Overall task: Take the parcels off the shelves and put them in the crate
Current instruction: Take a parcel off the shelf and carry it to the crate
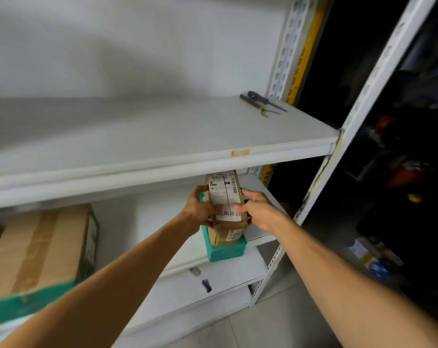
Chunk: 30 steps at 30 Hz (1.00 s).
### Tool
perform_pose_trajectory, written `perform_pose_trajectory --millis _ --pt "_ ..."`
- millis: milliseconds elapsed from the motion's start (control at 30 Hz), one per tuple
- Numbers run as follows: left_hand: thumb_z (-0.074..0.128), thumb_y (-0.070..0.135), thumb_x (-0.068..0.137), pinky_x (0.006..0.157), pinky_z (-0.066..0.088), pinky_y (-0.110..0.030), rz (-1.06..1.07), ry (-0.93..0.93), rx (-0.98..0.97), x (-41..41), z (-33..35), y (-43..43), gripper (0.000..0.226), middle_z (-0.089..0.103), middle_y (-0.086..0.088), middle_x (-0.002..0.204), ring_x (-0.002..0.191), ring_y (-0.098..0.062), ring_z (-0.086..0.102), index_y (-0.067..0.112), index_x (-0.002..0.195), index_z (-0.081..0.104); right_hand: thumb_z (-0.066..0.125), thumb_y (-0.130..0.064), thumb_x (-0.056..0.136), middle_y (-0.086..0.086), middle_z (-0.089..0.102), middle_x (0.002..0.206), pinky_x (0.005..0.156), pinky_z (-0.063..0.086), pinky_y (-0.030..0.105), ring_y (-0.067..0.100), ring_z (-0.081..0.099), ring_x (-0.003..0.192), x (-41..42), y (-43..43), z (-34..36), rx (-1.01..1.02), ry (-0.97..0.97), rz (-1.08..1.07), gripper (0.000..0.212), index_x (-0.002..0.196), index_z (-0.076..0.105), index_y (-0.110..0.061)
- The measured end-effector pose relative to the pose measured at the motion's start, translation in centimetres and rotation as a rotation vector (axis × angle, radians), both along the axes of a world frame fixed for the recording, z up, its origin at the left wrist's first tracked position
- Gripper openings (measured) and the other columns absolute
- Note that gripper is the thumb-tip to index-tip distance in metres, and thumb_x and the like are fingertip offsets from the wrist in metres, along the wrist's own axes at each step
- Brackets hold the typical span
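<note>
Gripping the brown taped cardboard parcel [225, 197] by its long sides, left hand [200, 209] and right hand [260, 212] curled round it atop the teal cardboard box [226, 250] on the white shelf [162, 222], looks light and stiff

Upper shelf [162, 169] prob. tight above parcel [224, 190]

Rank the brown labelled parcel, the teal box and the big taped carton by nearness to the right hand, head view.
1. brown labelled parcel: gripped by the right hand.
2. teal box: directly beneath the parcel, just below the hand.
3. big taped carton: far off to the left.
</note>
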<state>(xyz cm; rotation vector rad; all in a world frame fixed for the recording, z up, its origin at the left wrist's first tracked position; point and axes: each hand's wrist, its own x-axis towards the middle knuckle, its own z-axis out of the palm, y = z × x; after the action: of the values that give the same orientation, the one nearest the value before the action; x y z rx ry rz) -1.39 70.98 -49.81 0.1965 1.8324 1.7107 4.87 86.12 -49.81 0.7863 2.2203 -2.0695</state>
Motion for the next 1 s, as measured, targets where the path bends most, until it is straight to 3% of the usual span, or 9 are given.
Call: perform_pose_trajectory --millis 133,233,333,433,533,633,767,867,1000 --pt "0.058 -0.012 0.086 0.052 0.059 -0.036 -0.199 0.028 -0.023 0.3 0.7 -0.6 0.061 0.066 -0.017 0.102 0.075 -0.027 0.067 0.022 0.132 0.04 0.063 0.003 0.087 -0.005 0.072 0.094 0.084 0.056 0.041 0.017 0.069 0.09 3.5 -2.4 0.8 0.053 0.022 -0.175 0.049 0.126 0.058 -0.026" --pt "0.059 -0.013 0.085 0.045 0.055 -0.032 -0.309 0.032 -0.02 2.5 0.3 -0.3 0.059 0.066 -0.01 0.092 0.068 -0.023 0.066 0.024 0.127 0.042 0.064 0.004 0.086 0.002 0.071 0.11 0.075 0.059 0.037 0.017 0.07 0.088 7.4 -4.0 0.7 0.026 0.03 -0.329 0.054 0.131 0.055 -0.025" --pt "0.061 -0.011 0.083 0.045 0.052 -0.032 -0.439 0.029 -0.01 5.7 -0.4 0.7 0.057 0.068 -0.014 0.1 0.071 -0.023 0.066 0.028 0.121 0.045 0.065 0.002 0.085 0.008 0.067 0.121 0.087 0.056 0.044 0.024 0.066 0.103 12.4 -5.1 0.4 0.021 0.036 -0.466 0.055 0.133 0.054 -0.022" --pt "0.064 -0.007 0.084 0.052 0.056 -0.034 -0.625 0.086 -0.042 9.6 -0.9 2.8 0.057 0.064 -0.006 0.109 0.09 -0.025 0.065 0.028 0.125 0.046 0.063 0.001 0.087 0.003 0.069 0.115 0.09 0.054 0.05 0.025 0.065 0.106 18.1 -6.0 -0.1 0.016 0.059 -0.61 0.042 0.119 0.06 -0.026" --pt "0.066 -0.008 0.082 0.051 0.054 -0.023 -0.773 0.115 -0.031 15.4 -1.5 4.9 0.06 0.062 0.005 0.108 0.086 -0.012 0.06 0.027 0.127 0.047 0.062 0.0 0.088 -0.004 0.069 0.102 0.082 0.057 0.043 0.016 0.066 0.093 24.7 -6.6 -0.6 -0.001 0.053 -0.795 0.042 0.122 0.059 -0.025" --pt "0.066 -0.009 0.082 0.065 0.053 -0.029 -0.946 0.097 -0.033 22.4 -2.7 6.2 0.068 0.059 0.011 0.103 0.091 -0.013 0.058 0.025 0.136 0.042 0.061 0.0 0.089 -0.004 0.067 0.101 0.077 0.056 0.04 0.013 0.065 0.087 32.4 -8.1 -1.0 -0.031 0.026 -0.984 0.05 0.133 0.052 -0.022" --pt "0.062 -0.009 0.084 0.064 0.053 -0.037 -1.249 0.092 -0.091 33.6 -3.2 5.7 0.069 0.056 -0.006 0.127 0.105 -0.026 0.056 0.026 0.138 0.038 0.057 0.006 0.09 0.009 0.067 0.114 0.082 0.055 0.053 0.03 0.065 0.1 43.3 -13.3 -1.8 -0.073 0.052 -1.197 0.051 0.134 0.05 -0.018" --pt "0.061 -0.013 0.083 0.063 0.056 -0.043 -1.422 0.066 -0.063 41.8 -3.5 3.7 0.069 0.057 -0.006 0.128 0.104 -0.028 0.057 0.021 0.138 0.039 0.056 0.009 0.088 0.012 0.068 0.111 0.08 0.055 0.055 0.035 0.066 0.095 50.6 -18.1 -2.4 -0.066 0.093 -1.381 0.048 0.132 0.053 -0.011" --pt "0.062 -0.014 0.083 0.062 0.056 -0.044 -1.606 0.047 -0.061 50.5 -4.1 0.5 0.069 0.058 -0.005 0.123 0.1 -0.031 0.062 0.023 0.136 0.039 0.059 0.009 0.088 0.009 0.07 0.107 0.072 0.059 0.038 0.024 0.07 0.088 58.2 -23.9 -2.9 -0.043 0.128 -1.565 0.053 0.135 0.05 -0.014"
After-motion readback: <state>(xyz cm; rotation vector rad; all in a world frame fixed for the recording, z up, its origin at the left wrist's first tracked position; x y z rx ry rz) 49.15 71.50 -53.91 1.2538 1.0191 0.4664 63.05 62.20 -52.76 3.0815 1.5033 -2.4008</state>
